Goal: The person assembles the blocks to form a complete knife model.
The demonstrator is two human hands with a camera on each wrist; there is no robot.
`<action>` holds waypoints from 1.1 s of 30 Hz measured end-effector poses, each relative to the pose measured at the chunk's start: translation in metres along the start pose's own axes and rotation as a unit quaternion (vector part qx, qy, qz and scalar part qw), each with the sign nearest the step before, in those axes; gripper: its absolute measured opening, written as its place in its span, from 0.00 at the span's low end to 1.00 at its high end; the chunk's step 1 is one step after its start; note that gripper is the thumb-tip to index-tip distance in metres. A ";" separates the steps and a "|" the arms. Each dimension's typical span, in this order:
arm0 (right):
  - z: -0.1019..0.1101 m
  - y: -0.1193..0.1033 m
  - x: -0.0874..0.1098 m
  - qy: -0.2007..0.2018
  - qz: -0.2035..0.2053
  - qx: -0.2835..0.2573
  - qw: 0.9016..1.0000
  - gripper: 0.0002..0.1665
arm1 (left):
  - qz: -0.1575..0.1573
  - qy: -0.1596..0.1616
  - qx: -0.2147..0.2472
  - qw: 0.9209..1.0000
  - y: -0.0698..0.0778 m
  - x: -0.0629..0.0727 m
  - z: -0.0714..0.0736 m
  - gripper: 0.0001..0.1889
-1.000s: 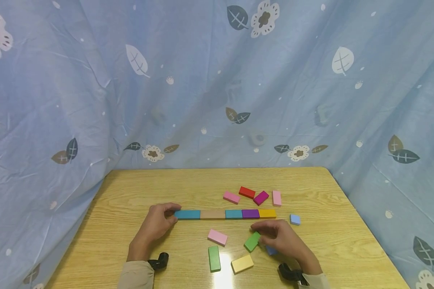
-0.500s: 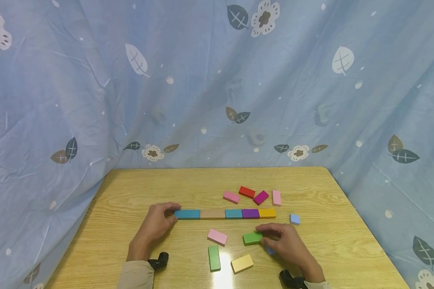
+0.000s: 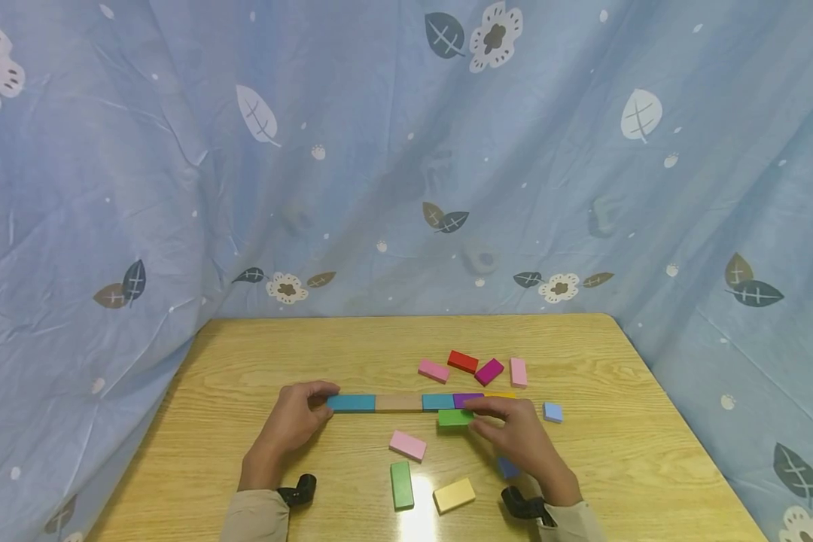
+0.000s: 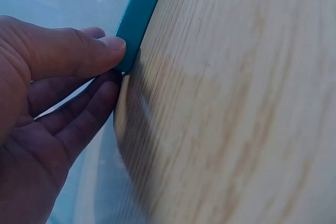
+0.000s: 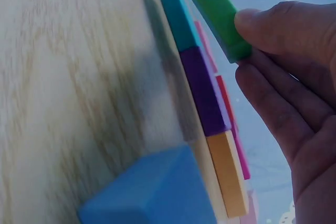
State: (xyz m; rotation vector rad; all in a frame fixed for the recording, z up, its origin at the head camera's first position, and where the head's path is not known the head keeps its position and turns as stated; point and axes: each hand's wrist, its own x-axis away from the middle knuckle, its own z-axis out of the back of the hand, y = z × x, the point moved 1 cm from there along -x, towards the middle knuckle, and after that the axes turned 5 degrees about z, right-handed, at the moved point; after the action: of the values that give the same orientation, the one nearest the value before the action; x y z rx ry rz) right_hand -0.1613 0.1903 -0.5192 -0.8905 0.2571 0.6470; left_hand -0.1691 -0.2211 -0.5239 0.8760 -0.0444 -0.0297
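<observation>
A row of blocks runs across the table: a long teal block (image 3: pixel 351 403), a tan block (image 3: pixel 399 403), a short teal block (image 3: pixel 437 402), a purple block (image 5: pixel 203 90) and an orange block (image 5: pixel 227 174). My left hand (image 3: pixel 296 412) pinches the row's left end, thumb on the near face of the long teal block (image 4: pixel 140 17). Between thumb and fingers, my right hand (image 3: pixel 515 429) grips one end of a bright green block (image 3: pixel 455 418). That block is held above the table close to the purple block, and the right fingers partly hide the purple and orange blocks.
Nearer lie a pink block (image 3: pixel 408 446), a green block (image 3: pixel 402 485), a yellow block (image 3: pixel 455 495) and a blue block (image 3: pixel 507 467). Behind the row are a red block (image 3: pixel 463 361), a magenta block (image 3: pixel 489 373) and two pink ones. A light blue block (image 3: pixel 552 412) sits right.
My right hand has turned the bright green block level with the row, lifted it, and carried it left and away from me toward the row. The left hand has stayed in place.
</observation>
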 end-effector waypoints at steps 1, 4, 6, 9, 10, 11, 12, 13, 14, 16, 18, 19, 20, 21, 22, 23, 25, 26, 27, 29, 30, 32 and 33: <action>-0.002 0.000 -0.002 0.000 0.009 0.006 1.000 0.18 | 0.000 0.000 0.001 1.000 0.000 0.000 0.000 0.20; -0.006 0.001 -0.005 -0.001 0.023 0.022 0.999 0.19 | 0.002 -0.001 0.003 1.000 0.000 0.000 0.000 0.20; -0.009 0.001 -0.006 -0.004 0.018 0.027 0.999 0.19 | 0.002 -0.001 0.003 1.000 0.000 0.000 0.000 0.20; -0.012 0.002 -0.008 -0.012 -0.001 0.033 0.999 0.19 | 0.003 -0.001 0.002 1.000 0.000 0.000 -0.001 0.20; -0.012 0.002 -0.008 -0.016 -0.009 0.033 0.999 0.19 | 0.003 -0.002 0.002 1.000 -0.001 0.000 -0.001 0.20; -0.013 0.002 -0.009 -0.021 -0.018 0.033 0.999 0.19 | 0.003 -0.002 0.002 1.000 -0.001 0.000 -0.001 0.20; -0.013 0.002 -0.009 -0.026 -0.025 0.033 0.999 0.18 | 0.003 -0.003 0.002 1.000 -0.001 0.000 -0.001 0.20; -0.013 0.003 -0.009 -0.031 -0.030 0.034 0.998 0.17 | 0.003 -0.003 0.001 1.000 -0.001 0.000 -0.001 0.20; -0.014 0.003 -0.009 -0.035 -0.035 0.031 0.998 0.17 | 0.002 -0.004 0.001 1.000 -0.001 0.000 -0.001 0.19; -0.014 0.002 -0.010 -0.043 -0.042 0.027 0.998 0.17 | 0.001 -0.004 0.003 1.000 -0.001 0.000 0.000 0.19; -0.014 0.002 -0.011 -0.048 -0.044 0.026 0.997 0.17 | 0.000 -0.003 0.004 1.000 0.000 -0.001 0.000 0.19; -0.013 0.001 -0.012 -0.050 -0.043 0.029 0.997 0.17 | -0.001 -0.003 0.004 1.000 0.000 -0.001 0.000 0.19; -0.013 0.000 -0.012 -0.052 -0.042 0.034 0.997 0.17 | -0.003 -0.003 0.005 1.000 0.000 -0.001 0.001 0.19; -0.013 0.000 -0.013 -0.055 -0.040 0.040 0.997 0.17 | -0.003 -0.003 0.005 1.000 0.000 -0.001 0.001 0.19; -0.013 -0.001 -0.014 -0.058 -0.038 0.045 0.997 0.17 | -0.003 -0.003 0.006 1.000 0.001 -0.001 0.001 0.19; -0.013 -0.002 -0.015 -0.061 -0.036 0.053 0.996 0.17 | -0.004 -0.003 0.005 1.000 0.001 -0.001 0.001 0.19; -0.013 -0.004 -0.017 -0.066 -0.031 0.065 0.995 0.18 | -0.005 -0.003 0.004 1.000 0.000 -0.001 0.001 0.20; -0.013 -0.004 -0.018 -0.069 -0.029 0.070 0.995 0.18 | -0.006 -0.003 0.004 1.000 0.000 -0.001 0.001 0.20; -0.013 -0.005 -0.019 -0.070 -0.026 0.073 0.994 0.18 | -0.006 -0.004 0.004 1.000 0.000 -0.002 0.001 0.20; -0.012 -0.005 -0.020 -0.071 -0.018 0.083 0.994 0.18 | -0.007 -0.004 0.004 1.000 0.000 -0.002 0.001 0.20; -0.012 -0.005 -0.020 -0.071 -0.015 0.086 0.994 0.18 | -0.007 -0.004 0.004 1.000 0.000 -0.002 0.001 0.20; -0.013 -0.005 -0.021 -0.070 -0.005 0.092 0.993 0.19 | -0.007 -0.004 0.005 1.000 0.000 -0.002 0.000 0.20; -0.013 -0.004 -0.021 -0.070 0.000 0.096 0.993 0.19 | -0.007 -0.004 0.004 1.000 0.000 -0.002 0.000 0.20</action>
State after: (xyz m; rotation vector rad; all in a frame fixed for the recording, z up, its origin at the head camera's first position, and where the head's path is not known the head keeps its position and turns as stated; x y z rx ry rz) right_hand -0.1742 0.1695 -0.5143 -0.6589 0.1903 0.6697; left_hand -0.1711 -0.2215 -0.5239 0.8847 -0.0458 -0.0471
